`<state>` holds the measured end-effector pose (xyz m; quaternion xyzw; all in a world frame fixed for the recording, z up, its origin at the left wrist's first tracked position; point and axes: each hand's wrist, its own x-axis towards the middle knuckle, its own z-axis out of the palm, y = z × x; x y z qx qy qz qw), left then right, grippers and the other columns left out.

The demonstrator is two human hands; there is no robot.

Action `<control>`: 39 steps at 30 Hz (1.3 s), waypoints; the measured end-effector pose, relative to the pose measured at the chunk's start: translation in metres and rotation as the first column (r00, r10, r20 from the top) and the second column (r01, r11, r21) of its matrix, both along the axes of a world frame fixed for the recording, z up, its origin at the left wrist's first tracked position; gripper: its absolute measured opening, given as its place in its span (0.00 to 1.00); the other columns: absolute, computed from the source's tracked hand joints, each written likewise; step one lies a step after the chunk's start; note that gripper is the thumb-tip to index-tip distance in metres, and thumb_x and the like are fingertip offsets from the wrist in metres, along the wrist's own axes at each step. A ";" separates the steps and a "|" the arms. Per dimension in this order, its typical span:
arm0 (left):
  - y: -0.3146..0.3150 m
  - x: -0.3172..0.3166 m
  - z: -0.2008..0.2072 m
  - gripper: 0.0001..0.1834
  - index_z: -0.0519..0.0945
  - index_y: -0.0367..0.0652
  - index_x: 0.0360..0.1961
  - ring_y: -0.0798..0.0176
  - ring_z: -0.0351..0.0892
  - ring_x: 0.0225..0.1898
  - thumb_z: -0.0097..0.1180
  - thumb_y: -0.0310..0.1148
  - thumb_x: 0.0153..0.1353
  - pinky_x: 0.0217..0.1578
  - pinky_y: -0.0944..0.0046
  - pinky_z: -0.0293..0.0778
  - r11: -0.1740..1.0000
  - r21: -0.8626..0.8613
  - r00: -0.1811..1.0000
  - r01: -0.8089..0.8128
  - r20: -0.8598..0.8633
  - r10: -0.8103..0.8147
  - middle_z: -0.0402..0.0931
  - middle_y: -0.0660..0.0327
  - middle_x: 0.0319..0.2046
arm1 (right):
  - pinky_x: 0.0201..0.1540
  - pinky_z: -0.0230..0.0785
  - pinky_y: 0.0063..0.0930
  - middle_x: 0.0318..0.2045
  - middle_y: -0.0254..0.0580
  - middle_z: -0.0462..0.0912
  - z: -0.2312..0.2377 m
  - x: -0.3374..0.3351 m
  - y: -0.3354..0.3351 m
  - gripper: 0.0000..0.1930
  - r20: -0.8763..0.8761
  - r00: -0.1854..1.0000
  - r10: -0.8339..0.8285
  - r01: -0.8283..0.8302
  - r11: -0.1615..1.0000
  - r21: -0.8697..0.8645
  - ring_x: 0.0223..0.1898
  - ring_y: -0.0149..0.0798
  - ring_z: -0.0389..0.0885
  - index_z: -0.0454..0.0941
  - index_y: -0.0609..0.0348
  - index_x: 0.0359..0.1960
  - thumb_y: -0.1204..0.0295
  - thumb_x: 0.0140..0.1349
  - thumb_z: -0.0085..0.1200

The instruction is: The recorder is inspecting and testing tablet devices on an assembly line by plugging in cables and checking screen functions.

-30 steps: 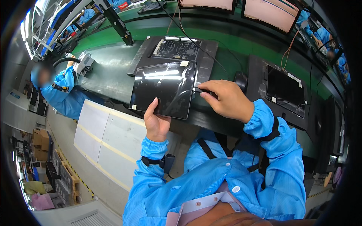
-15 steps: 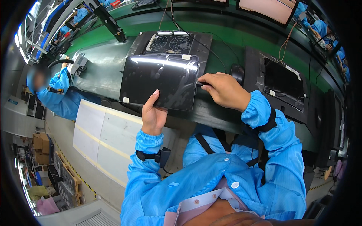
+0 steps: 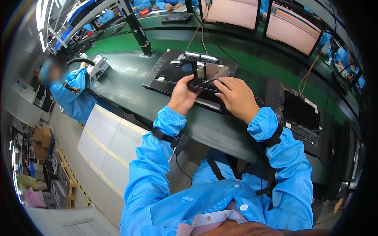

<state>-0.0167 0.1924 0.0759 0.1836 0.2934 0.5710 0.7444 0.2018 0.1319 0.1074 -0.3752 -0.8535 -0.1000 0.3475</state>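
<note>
A black glossy tablet [image 3: 179, 71] is tilted steeply over a black fixture [image 3: 162, 59], its screen mirroring lights and shapes. My left hand [image 3: 183, 96] grips the tablet's near edge, thumb on the screen side. Close to the tablet's right end, my right hand [image 3: 239, 99] is closed with thumb and forefinger on a thin black cable [image 3: 209, 82]. Whether the cable's plug sits in the tablet cannot be made out; the fingers cover it. A second tablet [image 3: 301, 116] lies on another black fixture [image 3: 275, 92] to the right.
Two monitors [image 3: 230, 15] stand beyond the green bench [image 3: 122, 76]. A grey device [image 3: 98, 67] with a dark hose is at the left, beside a seated co-worker [image 3: 75, 96]. A white taped board [image 3: 108, 141] lies below the bench edge. Cables hang across the back.
The tablet has gone from facing me to a steep tilt and has moved right over the fixture. Both hands moved with it, the left one up and right. The whole view has shifted.
</note>
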 end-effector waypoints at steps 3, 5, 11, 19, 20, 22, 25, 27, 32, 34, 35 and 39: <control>0.017 0.002 0.001 0.10 0.79 0.39 0.46 0.56 0.80 0.48 0.52 0.31 0.67 0.55 0.50 0.74 0.997 -0.002 0.997 0.077 -0.010 -0.077 0.81 0.57 0.43 | 0.51 0.71 0.41 0.49 0.44 0.81 -0.009 -0.001 0.008 0.19 0.015 0.999 -0.041 0.041 0.999 0.001 0.50 0.47 0.80 0.79 0.59 0.52 0.65 0.61 0.62; 0.021 0.004 0.003 0.13 0.76 0.36 0.49 0.53 0.79 0.50 0.49 0.32 0.68 0.56 0.48 0.74 0.991 -0.021 0.991 0.130 -0.036 -0.131 0.79 0.53 0.47 | 0.49 0.70 0.40 0.48 0.43 0.81 -0.013 -0.001 0.010 0.18 0.021 0.997 -0.078 0.078 0.997 -0.006 0.49 0.46 0.80 0.79 0.57 0.52 0.65 0.62 0.61; -0.004 -0.007 -0.002 0.25 0.62 0.21 0.60 0.37 0.74 0.60 0.42 0.33 0.70 0.64 0.43 0.72 0.960 0.036 0.959 0.278 -0.072 -0.274 0.69 0.35 0.58 | 0.44 0.73 0.40 0.50 0.45 0.81 -0.026 0.003 0.016 0.19 0.036 0.983 -0.177 0.179 0.982 -0.052 0.44 0.47 0.82 0.79 0.58 0.54 0.65 0.62 0.61; -0.041 -0.030 0.005 0.30 0.64 0.29 0.64 0.43 0.81 0.53 0.50 0.42 0.71 0.49 0.52 0.81 0.974 -0.026 0.853 0.226 -0.478 -0.211 0.71 0.40 0.60 | 0.47 0.73 0.43 0.51 0.47 0.76 -0.045 -0.019 0.021 0.20 0.079 0.978 -0.195 0.206 0.965 -0.164 0.51 0.49 0.76 0.79 0.59 0.52 0.63 0.61 0.61; -0.041 -0.032 -0.002 0.30 0.64 0.29 0.64 0.43 0.81 0.53 0.50 0.42 0.71 0.49 0.52 0.81 0.973 -0.025 0.851 0.228 -0.480 -0.211 0.71 0.40 0.60 | 0.47 0.73 0.43 0.50 0.46 0.76 -0.046 -0.023 0.021 0.19 0.086 0.975 -0.204 0.217 0.958 -0.186 0.50 0.49 0.76 0.79 0.60 0.50 0.63 0.60 0.61; -0.036 -0.033 -0.021 0.33 0.70 0.34 0.62 0.47 0.79 0.55 0.59 0.48 0.66 0.50 0.52 0.78 0.890 0.434 0.312 0.143 -0.873 0.376 0.73 0.46 0.59 | 0.46 0.74 0.43 0.47 0.46 0.75 -0.050 -0.025 0.022 0.17 0.075 0.975 -0.210 0.219 0.964 -0.148 0.49 0.49 0.75 0.79 0.60 0.47 0.63 0.60 0.61; -0.010 -0.035 -0.041 0.41 0.74 0.35 0.60 0.44 0.70 0.60 0.68 0.56 0.55 0.58 0.45 0.67 0.702 0.651 -0.260 0.289 -0.653 0.712 0.72 0.46 0.57 | 0.49 0.75 0.45 0.54 0.51 0.76 -0.045 -0.020 0.017 0.23 0.056 0.970 -0.237 0.243 0.952 -0.186 0.53 0.52 0.76 0.77 0.59 0.55 0.64 0.59 0.63; 0.008 -0.030 -0.041 0.45 0.75 0.35 0.59 0.40 0.66 0.62 0.71 0.59 0.50 0.60 0.42 0.62 0.629 0.622 -0.357 0.466 -0.519 0.777 0.69 0.43 0.59 | 0.48 0.75 0.46 0.54 0.51 0.75 -0.031 -0.008 0.003 0.26 0.068 0.967 -0.246 0.255 0.922 -0.292 0.51 0.54 0.78 0.75 0.58 0.56 0.63 0.56 0.64; 0.012 -0.055 -0.039 0.39 0.79 0.38 0.59 0.39 0.63 0.68 0.73 0.53 0.52 0.67 0.44 0.58 0.685 0.534 -0.252 0.496 -0.666 0.702 0.69 0.40 0.64 | 0.48 0.76 0.46 0.54 0.49 0.76 0.018 0.044 -0.071 0.26 0.026 0.999 -0.045 0.051 0.934 -0.353 0.50 0.53 0.80 0.74 0.58 0.58 0.57 0.64 0.61; 0.024 -0.068 -0.050 0.38 0.77 0.37 0.60 0.39 0.62 0.69 0.72 0.50 0.55 0.68 0.46 0.57 0.670 0.540 -0.238 0.509 -0.660 0.713 0.67 0.40 0.66 | 0.48 0.77 0.43 0.51 0.50 0.79 0.034 0.098 -0.117 0.25 -0.071 0.991 -0.116 0.088 0.947 -0.309 0.49 0.51 0.81 0.76 0.58 0.57 0.57 0.64 0.62; 0.023 -0.071 -0.053 0.38 0.77 0.37 0.61 0.39 0.62 0.69 0.72 0.50 0.55 0.68 0.47 0.57 0.680 0.542 -0.263 0.494 -0.652 0.711 0.66 0.40 0.67 | 0.50 0.76 0.43 0.49 0.50 0.80 0.043 0.128 -0.136 0.25 -0.142 0.959 -0.246 0.183 0.917 -0.354 0.49 0.51 0.82 0.77 0.58 0.57 0.55 0.63 0.61; -0.006 -0.056 -0.044 0.33 0.74 0.38 0.64 0.42 0.61 0.70 0.67 0.44 0.62 0.69 0.48 0.56 0.718 0.562 -0.270 0.411 -0.677 0.685 0.64 0.42 0.68 | 0.44 0.79 0.30 0.42 0.45 0.84 0.052 0.291 -0.239 0.21 -0.387 0.493 -0.779 0.745 0.608 -0.273 0.41 0.37 0.86 0.81 0.58 0.53 0.63 0.61 0.66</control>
